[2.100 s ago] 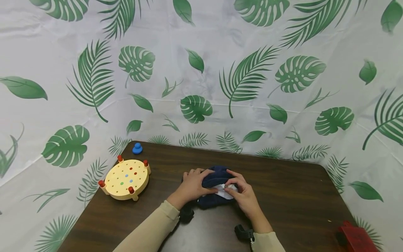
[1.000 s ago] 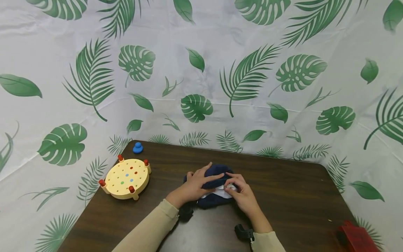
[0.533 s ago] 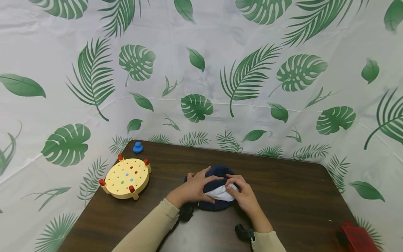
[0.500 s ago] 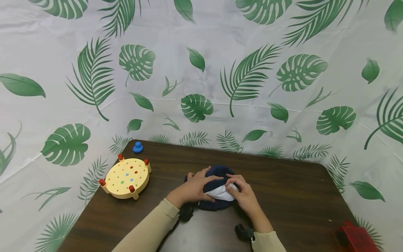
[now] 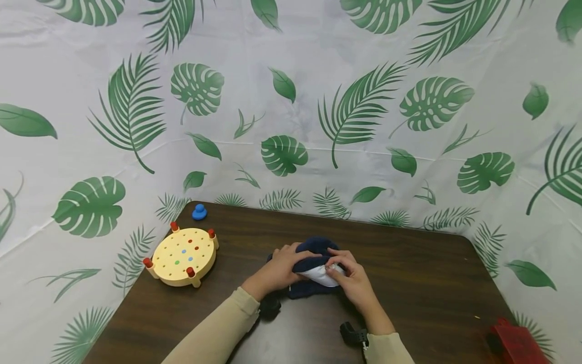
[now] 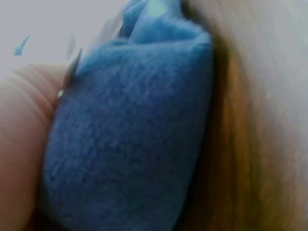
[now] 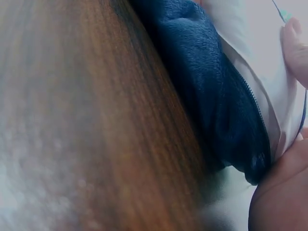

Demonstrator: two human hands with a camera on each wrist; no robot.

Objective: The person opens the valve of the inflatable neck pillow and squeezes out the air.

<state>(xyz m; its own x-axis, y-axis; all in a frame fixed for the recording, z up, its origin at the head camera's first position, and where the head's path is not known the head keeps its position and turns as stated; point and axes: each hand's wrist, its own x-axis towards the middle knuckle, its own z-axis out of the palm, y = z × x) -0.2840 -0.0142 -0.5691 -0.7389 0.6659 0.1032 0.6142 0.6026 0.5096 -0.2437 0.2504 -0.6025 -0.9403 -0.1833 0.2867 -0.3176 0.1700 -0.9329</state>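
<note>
A navy plush zippered cover lies on the table, with white cloth showing through its opening. My left hand grips the cover's left side, fingers over the top and the thumb mostly hidden at the opening. At the right end, my right hand pinches the white cloth between thumb and fingers. In the left wrist view, the thumb lies against the thick plush. The right wrist view has zipper teeth running along the plush edge beside the white cloth.
A round yellow pegboard toy with red posts stands on the left of the dark wood table. Behind it is a blue knobbed piece. A red object sits at the lower right. A leaf-print cloth backdrop hangs behind.
My left hand spreads its fingers over the cover, then draws its thumb back up under the upper flap. The right hand keeps its pinch on the white cloth, almost in place.
</note>
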